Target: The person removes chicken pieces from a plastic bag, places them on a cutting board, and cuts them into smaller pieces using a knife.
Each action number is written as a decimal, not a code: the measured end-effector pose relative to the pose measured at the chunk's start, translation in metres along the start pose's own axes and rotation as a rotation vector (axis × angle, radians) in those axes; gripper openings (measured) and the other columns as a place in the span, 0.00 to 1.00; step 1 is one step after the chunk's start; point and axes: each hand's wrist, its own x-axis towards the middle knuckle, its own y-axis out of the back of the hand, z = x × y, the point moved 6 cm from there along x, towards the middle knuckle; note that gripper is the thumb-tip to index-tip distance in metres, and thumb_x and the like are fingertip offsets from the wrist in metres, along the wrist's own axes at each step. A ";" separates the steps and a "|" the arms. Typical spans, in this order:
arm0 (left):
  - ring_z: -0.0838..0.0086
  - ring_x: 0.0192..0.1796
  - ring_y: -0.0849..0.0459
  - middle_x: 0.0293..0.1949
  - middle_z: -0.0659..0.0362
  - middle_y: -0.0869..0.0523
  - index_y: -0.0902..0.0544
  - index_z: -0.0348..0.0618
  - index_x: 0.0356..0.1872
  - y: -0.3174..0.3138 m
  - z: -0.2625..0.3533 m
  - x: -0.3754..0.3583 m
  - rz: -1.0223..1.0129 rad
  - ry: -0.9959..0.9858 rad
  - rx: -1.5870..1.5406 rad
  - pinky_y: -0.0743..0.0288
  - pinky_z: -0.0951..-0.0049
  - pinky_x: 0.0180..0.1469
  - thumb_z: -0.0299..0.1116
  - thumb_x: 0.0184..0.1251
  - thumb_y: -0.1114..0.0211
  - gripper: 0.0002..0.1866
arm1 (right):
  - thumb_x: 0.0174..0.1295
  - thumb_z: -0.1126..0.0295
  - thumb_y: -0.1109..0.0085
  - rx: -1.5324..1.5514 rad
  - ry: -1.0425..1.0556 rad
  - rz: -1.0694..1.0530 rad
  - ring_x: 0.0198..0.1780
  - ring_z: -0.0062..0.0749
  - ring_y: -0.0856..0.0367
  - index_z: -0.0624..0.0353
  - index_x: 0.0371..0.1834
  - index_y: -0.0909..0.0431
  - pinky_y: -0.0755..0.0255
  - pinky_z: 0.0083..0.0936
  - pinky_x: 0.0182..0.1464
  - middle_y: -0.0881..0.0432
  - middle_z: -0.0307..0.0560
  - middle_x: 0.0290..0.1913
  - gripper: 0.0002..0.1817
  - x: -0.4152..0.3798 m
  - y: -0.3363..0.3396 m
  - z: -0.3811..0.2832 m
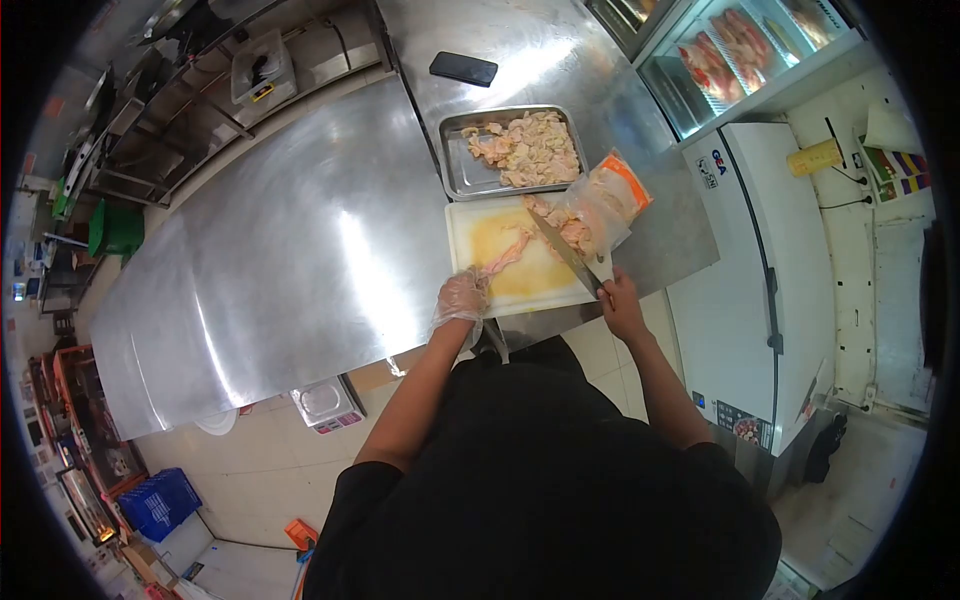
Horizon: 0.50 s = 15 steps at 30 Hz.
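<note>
My left hand (pixel 462 296), in a clear plastic glove, closes on one end of a strip of raw chicken (pixel 508 255) at the left side of the white cutting board (pixel 530 290). In my bare right hand (pixel 622 305) is the handle of a knife (pixel 565 252), its blade slanting up and left across the board. Beside the blade, more raw chicken pieces (pixel 575 232) lie at the mouth of a clear plastic bag with an orange label (pixel 625 185). Behind the board, a metal tray (pixel 460 170) holds many cut chicken pieces (pixel 535 148).
A black phone (pixel 463 68) lies on the steel table (pixel 300 230) behind the tray. A white chest freezer (pixel 735 290) stands at the right, near a lit glass display case (pixel 735 60). Below the table's front edge is a scale (pixel 328 403).
</note>
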 end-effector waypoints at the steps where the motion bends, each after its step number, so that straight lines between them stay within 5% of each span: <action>1: 0.51 0.41 0.15 0.38 0.48 0.14 0.19 0.43 0.43 -0.002 -0.004 -0.001 0.004 0.007 0.000 0.21 0.53 0.44 0.45 0.69 0.44 0.16 | 0.67 0.70 0.46 -0.033 -0.004 -0.012 0.59 0.64 0.32 0.63 0.40 0.26 0.36 0.50 0.61 0.35 0.71 0.65 0.07 0.001 -0.001 -0.003; 10: 0.51 0.44 0.15 0.41 0.46 0.14 0.17 0.44 0.43 0.016 -0.045 -0.027 -0.059 0.136 -0.077 0.22 0.54 0.48 0.53 0.68 0.44 0.21 | 0.68 0.69 0.46 -0.012 0.106 -0.161 0.63 0.67 0.36 0.62 0.39 0.27 0.38 0.51 0.65 0.40 0.73 0.71 0.07 0.008 -0.013 -0.026; 12: 0.51 0.43 0.15 0.41 0.45 0.14 0.17 0.44 0.40 0.012 -0.056 -0.036 -0.187 0.238 -0.366 0.23 0.54 0.47 0.56 0.67 0.43 0.24 | 0.68 0.69 0.46 0.019 0.108 -0.200 0.63 0.66 0.35 0.63 0.39 0.28 0.37 0.50 0.64 0.39 0.72 0.71 0.07 0.012 -0.013 -0.034; 15: 0.51 0.41 0.16 0.37 0.45 0.14 0.16 0.42 0.40 0.052 -0.022 -0.040 -0.164 0.242 -0.387 0.23 0.56 0.46 0.55 0.66 0.40 0.24 | 0.69 0.69 0.47 0.070 0.123 -0.152 0.61 0.62 0.32 0.64 0.38 0.30 0.36 0.46 0.62 0.35 0.67 0.68 0.08 0.009 0.005 -0.062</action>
